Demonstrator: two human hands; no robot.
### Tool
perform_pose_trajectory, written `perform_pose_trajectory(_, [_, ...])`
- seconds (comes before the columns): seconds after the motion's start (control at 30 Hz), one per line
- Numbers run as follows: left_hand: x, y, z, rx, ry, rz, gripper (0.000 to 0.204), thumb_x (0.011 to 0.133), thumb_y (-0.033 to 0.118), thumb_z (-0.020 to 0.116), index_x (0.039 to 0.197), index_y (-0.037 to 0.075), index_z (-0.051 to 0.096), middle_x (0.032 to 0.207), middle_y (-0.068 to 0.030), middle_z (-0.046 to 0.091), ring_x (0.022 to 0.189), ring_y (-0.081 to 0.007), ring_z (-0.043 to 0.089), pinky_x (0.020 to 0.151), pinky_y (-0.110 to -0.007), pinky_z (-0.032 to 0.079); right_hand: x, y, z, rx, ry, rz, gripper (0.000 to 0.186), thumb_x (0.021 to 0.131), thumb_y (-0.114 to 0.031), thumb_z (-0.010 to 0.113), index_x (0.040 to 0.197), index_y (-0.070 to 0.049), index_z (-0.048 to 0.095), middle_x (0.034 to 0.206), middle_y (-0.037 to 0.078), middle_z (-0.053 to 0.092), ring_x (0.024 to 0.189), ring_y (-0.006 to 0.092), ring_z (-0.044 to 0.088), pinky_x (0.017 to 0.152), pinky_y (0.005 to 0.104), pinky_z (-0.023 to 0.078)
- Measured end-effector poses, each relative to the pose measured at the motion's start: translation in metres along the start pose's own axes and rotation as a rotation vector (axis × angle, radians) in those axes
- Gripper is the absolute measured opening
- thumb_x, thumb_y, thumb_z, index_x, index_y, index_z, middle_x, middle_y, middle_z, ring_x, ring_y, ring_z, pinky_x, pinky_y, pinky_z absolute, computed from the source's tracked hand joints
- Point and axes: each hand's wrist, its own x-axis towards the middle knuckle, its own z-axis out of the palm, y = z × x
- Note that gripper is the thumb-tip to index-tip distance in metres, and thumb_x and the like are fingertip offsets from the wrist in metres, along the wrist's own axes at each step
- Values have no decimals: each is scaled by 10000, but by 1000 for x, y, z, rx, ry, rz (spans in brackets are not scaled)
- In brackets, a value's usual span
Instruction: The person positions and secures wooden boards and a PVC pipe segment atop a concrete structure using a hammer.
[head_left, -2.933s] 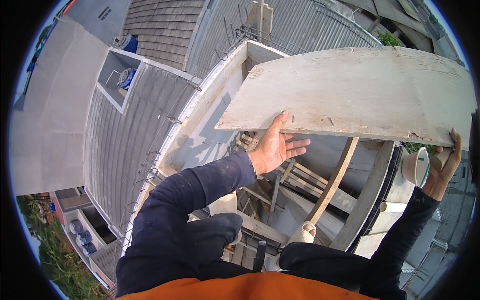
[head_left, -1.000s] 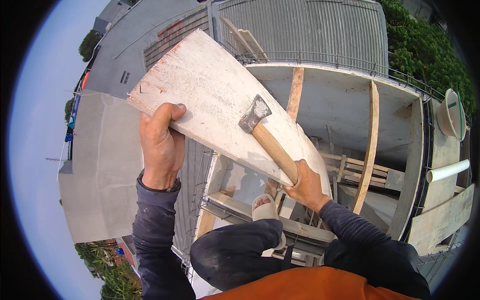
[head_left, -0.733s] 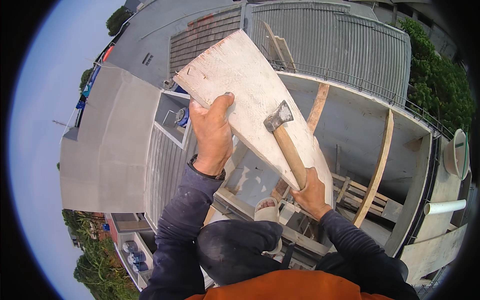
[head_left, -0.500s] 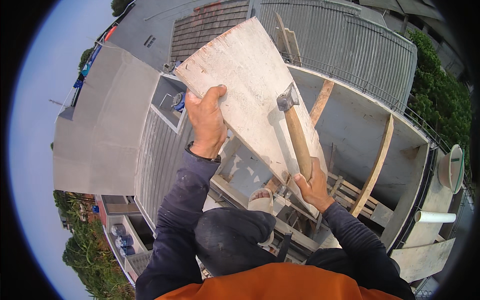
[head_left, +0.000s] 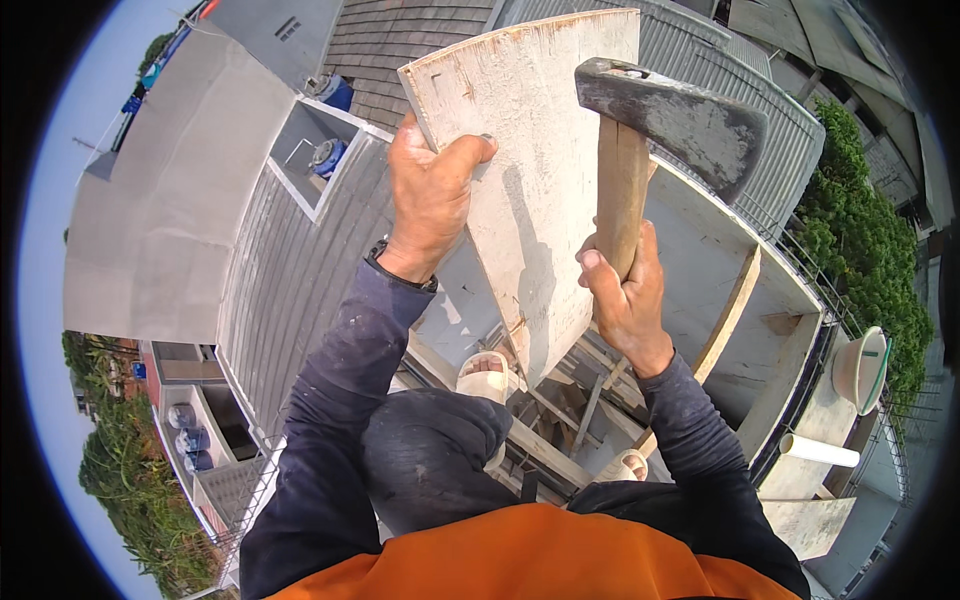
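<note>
We have the pale board (head_left: pixel 545 110) tilted over the timbers (head_left: pixel 548 455), our left hand (head_left: pixel 437 195) clamped on its left edge and our right hand (head_left: pixel 634 300), apart from it, wrapped around the hatchet (head_left: pixel 622 165). So far, we judge, only the holding is done: the board looks whole, and what may be a bent nail (head_left: pixel 436 79) remains near its upper-left corner. Its flat face is scuffed and chalky; the hatchet pairs brown wood with a dark, blotched metal wedge.
</note>
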Motion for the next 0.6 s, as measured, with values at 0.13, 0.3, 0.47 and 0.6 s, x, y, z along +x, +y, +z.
perform_pose_trajectory(0.13, [-1, 4, -11, -41, -6, -37, 395, 879, -53, 616, 1274, -57, 608, 1150, -122, 734, 1022, -173, 712, 903, -309, 568, 14, -23, 18, -17, -109, 81, 450, 1026, -387, 681, 1233, -2, 573, 760, 55, 659, 674, 129, 630, 624, 316, 514])
perform_pose_trajectory(0.3, [-3, 1, -18, -30, 31, -45, 409, 877, -55, 620, 1286, -58, 597, 1160, -119, 726, 1023, -173, 711, 899, -308, 570, 34, -32, 33, -53, -165, 61, 467, 1032, -429, 684, 1216, -10, 587, 760, 61, 662, 678, 130, 637, 620, 320, 513])
perform_pose_trajectory(0.47, [-3, 4, -15, -12, 19, -69, 427, 877, -58, 613, 1303, -60, 587, 1177, -117, 719, 1035, -174, 704, 913, -311, 566, 36, -26, 38, -91, -148, -17, 501, 1029, -462, 688, 1218, -9, 586, 764, 67, 667, 684, 133, 641, 629, 318, 519])
perform_pose_trajectory(0.6, [-4, 7, -15, -24, -7, -64, 434, 870, -49, 625, 1303, -33, 594, 1156, -96, 713, 1035, -165, 691, 922, -309, 551, 40, -29, 37, -115, -140, -3, 534, 1020, -483, 694, 1220, 0, 584, 778, 73, 681, 696, 147, 657, 640, 323, 529])
